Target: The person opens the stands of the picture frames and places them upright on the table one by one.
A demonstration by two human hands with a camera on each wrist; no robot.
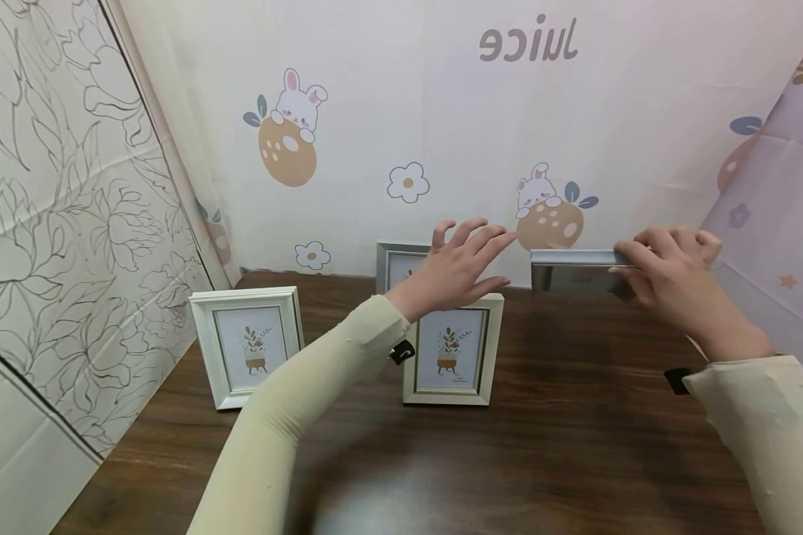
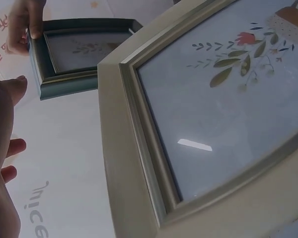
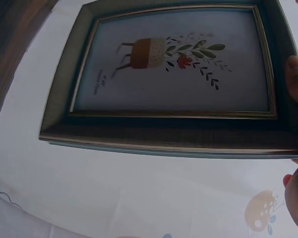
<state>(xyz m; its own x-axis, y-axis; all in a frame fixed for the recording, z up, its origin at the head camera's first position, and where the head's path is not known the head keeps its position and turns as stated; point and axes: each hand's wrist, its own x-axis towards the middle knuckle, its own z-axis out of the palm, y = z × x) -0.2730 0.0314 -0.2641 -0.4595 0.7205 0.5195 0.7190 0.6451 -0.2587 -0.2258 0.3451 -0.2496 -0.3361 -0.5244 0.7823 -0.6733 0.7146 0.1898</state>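
Observation:
My right hand (image 1: 676, 271) grips one end of a blue-green picture frame (image 1: 578, 258), held up edge-on in the head view. From the right wrist, this frame (image 3: 174, 128) shows a plant-pot picture turned sideways, with the thumb on its border. The left hand (image 1: 458, 264) hangs with fingers spread and holds nothing. Below it a cream picture frame (image 1: 410, 379) stands upright on the table, its border (image 2: 134, 168) large in the left wrist view. Behind that stands a grey-blue picture frame (image 1: 383, 267), partly hidden by the left hand and the cream frame.
A white picture frame (image 1: 210, 357) stands at the left, slightly turned, its lower right corner behind the left sleeve (image 1: 321, 386). The dark wooden table (image 1: 575, 446) ends at a printed cloth backdrop (image 1: 408, 96). A floral-patterned panel (image 1: 73, 223) borders the left side.

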